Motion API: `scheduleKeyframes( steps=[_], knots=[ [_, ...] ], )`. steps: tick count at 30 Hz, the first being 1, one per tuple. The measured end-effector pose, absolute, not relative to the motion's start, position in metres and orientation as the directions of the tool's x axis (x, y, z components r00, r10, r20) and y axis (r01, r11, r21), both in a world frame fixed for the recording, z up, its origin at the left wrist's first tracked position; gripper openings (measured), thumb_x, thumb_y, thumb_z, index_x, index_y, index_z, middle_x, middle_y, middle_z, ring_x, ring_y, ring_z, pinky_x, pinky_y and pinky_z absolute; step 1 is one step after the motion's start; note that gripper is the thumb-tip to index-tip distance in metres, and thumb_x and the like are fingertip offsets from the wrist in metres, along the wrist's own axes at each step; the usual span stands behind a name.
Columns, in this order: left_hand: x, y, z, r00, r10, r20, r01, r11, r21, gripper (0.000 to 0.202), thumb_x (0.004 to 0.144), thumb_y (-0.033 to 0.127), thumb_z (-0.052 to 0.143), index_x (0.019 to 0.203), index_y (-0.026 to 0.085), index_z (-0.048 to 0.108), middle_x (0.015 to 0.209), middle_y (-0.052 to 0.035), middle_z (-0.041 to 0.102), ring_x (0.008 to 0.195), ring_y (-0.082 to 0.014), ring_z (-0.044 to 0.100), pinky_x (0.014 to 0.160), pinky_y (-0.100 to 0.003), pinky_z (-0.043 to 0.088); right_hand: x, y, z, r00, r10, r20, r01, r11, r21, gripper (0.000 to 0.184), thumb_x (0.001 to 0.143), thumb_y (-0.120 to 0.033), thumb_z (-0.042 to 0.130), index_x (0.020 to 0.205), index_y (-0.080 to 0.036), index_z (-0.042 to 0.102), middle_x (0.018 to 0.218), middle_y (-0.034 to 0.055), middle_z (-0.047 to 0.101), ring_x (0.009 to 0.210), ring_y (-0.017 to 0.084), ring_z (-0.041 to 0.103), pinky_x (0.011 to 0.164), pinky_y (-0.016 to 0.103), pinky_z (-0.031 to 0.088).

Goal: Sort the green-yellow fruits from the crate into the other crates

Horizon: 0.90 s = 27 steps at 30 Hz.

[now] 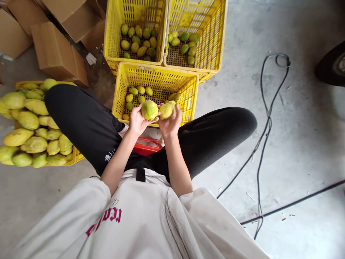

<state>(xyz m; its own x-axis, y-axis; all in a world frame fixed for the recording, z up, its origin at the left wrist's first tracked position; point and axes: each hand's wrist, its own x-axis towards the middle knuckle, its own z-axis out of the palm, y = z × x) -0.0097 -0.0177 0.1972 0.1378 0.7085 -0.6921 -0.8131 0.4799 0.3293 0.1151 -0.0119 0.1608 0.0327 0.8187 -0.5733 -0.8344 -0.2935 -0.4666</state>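
My left hand (137, 122) is closed around a greenish-yellow lemon (149, 110). Beside it, my right hand (171, 126) cups a yellower lemon (166, 111), its fingers curled around the sides. The two hands are close together, over the near rim of a yellow plastic crate (159, 68). Several smaller lemons (141, 90) lie on the left part of that crate's floor. Another lemon (176, 97) shows near its right wall, just beyond my right hand.
Two more yellow crates (134, 60) with some lemons stand behind. At the left, a heaped crate (78, 156) of large lemons sits beside my knee, near cardboard boxes (54, 54). A red stool (147, 145) is beneath me. Black cable (261, 144) crosses the floor, right.
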Motion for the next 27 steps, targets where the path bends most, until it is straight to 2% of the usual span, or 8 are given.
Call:
scheduleKeyframes(
  steps=[4,6,9,12,15,18,22,27],
  knots=[
    [-0.010,-0.015,0.196,0.098,0.738,-0.668,-0.846,0.415,0.335,0.041,0.111,0.042,0.047,0.143,0.028,0.067,0.127,-0.0079,0.080,0.124,-0.0276,0.077,0.098,-0.039,0.067,0.125,-0.013,0.166,-0.093,0.872,-0.480,-0.887,-0.291,-0.359,0.030,0.096,-0.037,0.049,0.114,-0.026,0.070,0.102,0.0044,0.081,0.123,0.025,0.074,0.095,0.043,0.067],
    [-0.011,-0.015,0.194,0.051,0.739,-0.671,-0.852,0.383,0.357,0.036,0.110,0.041,0.050,0.138,0.029,0.069,0.125,-0.0062,0.080,0.125,-0.0253,0.076,0.099,-0.036,0.066,0.129,-0.015,0.164,-0.116,0.874,-0.471,-0.876,-0.314,-0.367,0.027,0.094,-0.035,0.054,0.113,-0.026,0.070,0.105,0.0048,0.081,0.126,0.027,0.073,0.095,0.045,0.068],
    [-0.011,-0.016,0.188,0.038,0.723,-0.690,-0.828,0.409,0.384,0.029,0.108,0.039,0.056,0.126,0.025,0.073,0.116,-0.0060,0.080,0.116,-0.0230,0.078,0.093,-0.030,0.066,0.134,-0.019,0.158,-0.127,0.871,-0.475,-0.845,-0.346,-0.407,0.021,0.092,-0.039,0.064,0.107,-0.026,0.070,0.102,0.0037,0.081,0.105,0.022,0.078,0.078,0.032,0.068],
    [-0.009,-0.018,0.183,0.118,0.704,-0.700,-0.774,0.507,0.379,0.027,0.104,0.042,0.061,0.114,0.022,0.074,0.104,-0.0072,0.079,0.100,-0.0215,0.080,0.084,-0.027,0.065,0.140,-0.024,0.152,-0.144,0.866,-0.479,-0.831,-0.369,-0.417,0.022,0.091,-0.043,0.069,0.103,-0.025,0.070,0.092,0.0009,0.079,0.077,0.014,0.073,0.057,0.019,0.059],
    [-0.006,-0.018,0.182,0.168,0.719,-0.674,-0.751,0.536,0.386,0.035,0.106,0.050,0.055,0.107,0.021,0.074,0.100,-0.0078,0.078,0.098,-0.0218,0.080,0.082,-0.028,0.065,0.144,-0.026,0.151,-0.146,0.848,-0.510,-0.825,-0.389,-0.410,0.023,0.092,-0.044,0.070,0.105,-0.026,0.069,0.089,-0.0008,0.076,0.070,0.012,0.069,0.054,0.017,0.056],
    [-0.005,-0.018,0.183,0.168,0.747,-0.643,-0.778,0.501,0.378,0.051,0.109,0.057,0.041,0.114,0.019,0.074,0.106,-0.0106,0.079,0.114,-0.0278,0.078,0.090,-0.036,0.067,0.145,-0.026,0.157,-0.148,0.840,-0.523,-0.834,-0.390,-0.390,0.026,0.094,-0.044,0.067,0.114,-0.028,0.069,0.095,-0.0002,0.077,0.075,0.014,0.072,0.058,0.019,0.060],
    [-0.007,-0.018,0.185,0.126,0.771,-0.624,-0.838,0.420,0.350,0.049,0.108,0.042,0.037,0.137,0.020,0.069,0.124,-0.0124,0.078,0.136,-0.0332,0.069,0.109,-0.051,0.061,0.141,-0.023,0.164,-0.149,0.853,-0.499,-0.885,-0.340,-0.318,0.034,0.098,-0.046,0.058,0.126,-0.029,0.067,0.109,0.0039,0.080,0.090,0.019,0.077,0.068,0.029,0.067],
    [-0.007,-0.018,0.189,0.099,0.777,-0.622,-0.850,0.390,0.353,0.046,0.110,0.042,0.042,0.147,0.025,0.064,0.146,-0.0106,0.071,0.145,-0.0309,0.063,0.116,-0.047,0.058,0.134,-0.017,0.158,-0.141,0.841,-0.522,-0.928,-0.296,-0.226,0.041,0.094,-0.036,0.055,0.133,-0.028,0.062,0.120,0.0055,0.080,0.111,0.025,0.078,0.091,0.047,0.070]
  ],
)
